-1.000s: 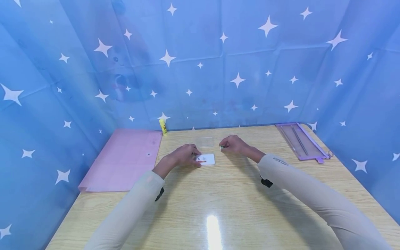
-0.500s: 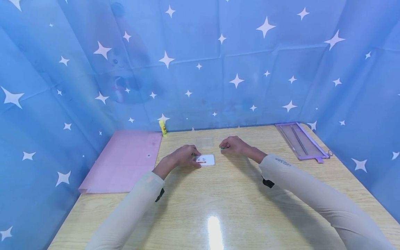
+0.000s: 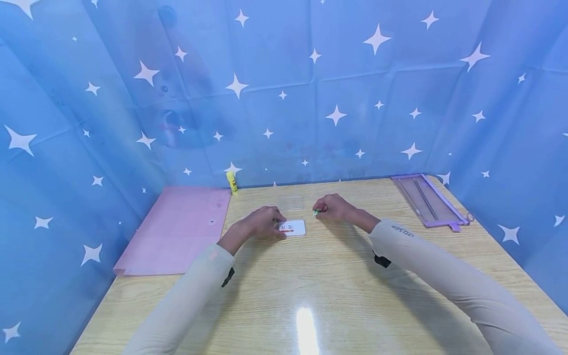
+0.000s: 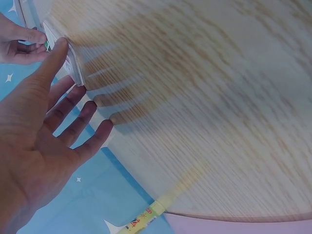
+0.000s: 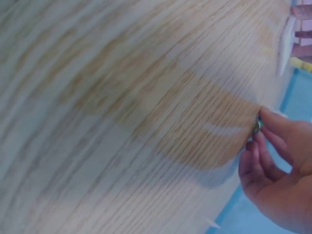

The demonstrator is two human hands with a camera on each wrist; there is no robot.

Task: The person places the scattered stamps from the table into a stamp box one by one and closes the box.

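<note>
A flat white box point(image 3: 293, 228) with rounded corners and black and red print lies on the table. My left hand point(image 3: 265, 221) holds it at its left end, thumb on the near side and a finger on the far side. In the left wrist view, the other fingers of that hand spread beside the box point(image 4: 73, 63). To the right of the box, my right hand point(image 3: 334, 208) pinches a small green and white piece point(image 3: 316, 213) between thumb and fingertips, just at the tabletop. The right wrist view shows this green piece point(image 5: 257, 126) mostly covered by fingers; its kind is unclear.
A clear plastic rectangle point(image 3: 290, 202) lies just behind the box. A yellow glue stick point(image 3: 231, 183) stands at the back edge, beside a pink folder point(image 3: 177, 227) on the left. On the right lies a purple mesh pouch point(image 3: 428, 199) with long thin items inside. A blue starry curtain point(image 3: 284, 123) surrounds the table.
My right hand has shifted slightly and turned the green piece, so more of it shows. The left hand stays on the white box.
</note>
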